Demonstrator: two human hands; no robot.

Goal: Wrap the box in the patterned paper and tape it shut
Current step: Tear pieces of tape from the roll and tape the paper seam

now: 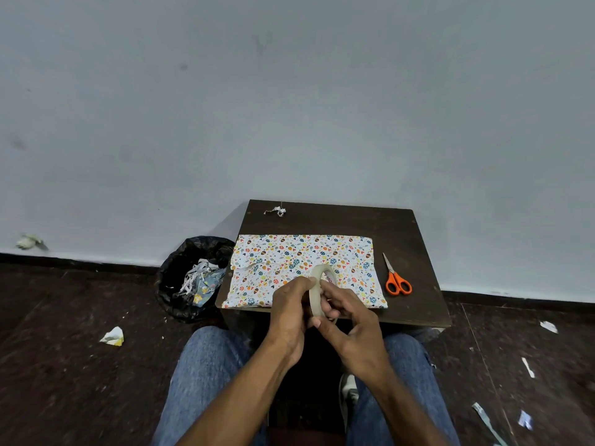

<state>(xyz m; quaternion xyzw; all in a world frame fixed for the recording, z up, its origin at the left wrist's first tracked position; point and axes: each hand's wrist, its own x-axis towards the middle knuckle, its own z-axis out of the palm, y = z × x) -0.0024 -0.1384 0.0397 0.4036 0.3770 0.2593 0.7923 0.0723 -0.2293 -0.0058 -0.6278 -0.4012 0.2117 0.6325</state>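
The wall (pixel 289 91) fills the upper view, dark floor (pixel 64 365) below it. My bench (pixel 402 226) stands against the wall, a black bin (pixel 180 272) of scraps just left of it. The box (pixel 299 259), covered in patterned paper, lies flat on the bench (a seam crosses its left part). My left hand (pixel 289 313) and right hand (pixel 351 323) hold the tape (pixel 318 289) upright over the box's near edge, fingers (pixel 331 312) curled round the roll. Orange scissors (pixel 396 278) lie right of the box, apart from it.
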